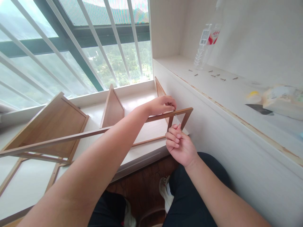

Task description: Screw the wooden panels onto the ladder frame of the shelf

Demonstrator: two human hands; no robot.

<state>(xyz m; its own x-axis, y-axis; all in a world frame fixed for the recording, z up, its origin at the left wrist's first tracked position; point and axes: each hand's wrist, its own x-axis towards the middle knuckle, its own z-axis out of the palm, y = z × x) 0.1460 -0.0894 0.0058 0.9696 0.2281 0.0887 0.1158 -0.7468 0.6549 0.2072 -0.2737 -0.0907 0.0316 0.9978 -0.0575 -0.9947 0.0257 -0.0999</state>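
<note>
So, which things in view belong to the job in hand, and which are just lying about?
Belongs to the job:
brown wooden frame, left hand at its rail
thin silver metal tool, in the right hand
small slender metal screws, probably

Just lying about, apparently:
clear plastic bottle with red-and-white label
pale, blurred packet

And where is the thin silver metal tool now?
Just right of centre in the head view, the tool is in the right hand, pointing up at the brown wooden frame.

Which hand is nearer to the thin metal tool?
Right: the right hand grips the thin metal tool; the left hand is above its tip, at the wooden bar.
</note>
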